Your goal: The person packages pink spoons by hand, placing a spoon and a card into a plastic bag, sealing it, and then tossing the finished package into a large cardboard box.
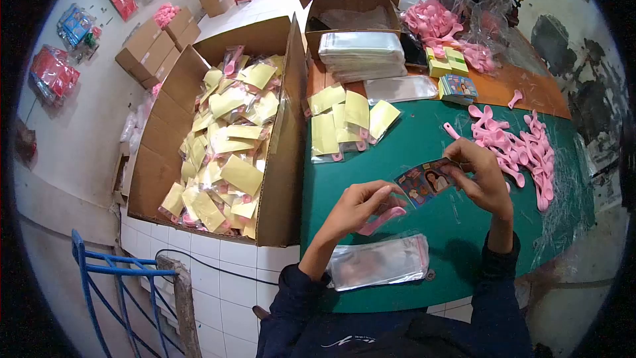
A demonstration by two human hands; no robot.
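Over the green tabletop [411, 139], my left hand [354, 209] pinches a clear plastic bag. A pink spoon [383, 221] shows just below those fingers, its far end behind my hand. My right hand [483, 176] grips the right end of a printed picture card [424, 182] between thumb and fingers. The card is tilted, and its left end reaches the bag near my left fingertips. Below both hands, close to the table's front edge, lies a stack of clear plastic bags [379, 265]. Loose pink spoons [510, 142] are heaped to the right of my right hand.
A big cardboard box [273, 179] full of packed bags with yellow cards [242, 174] stands at the left. Several packed bags [344, 116] lie on the table beside it. Farther back are a bag stack [363, 53], a card stack [458, 87] and bagged pink spoons [430, 18].
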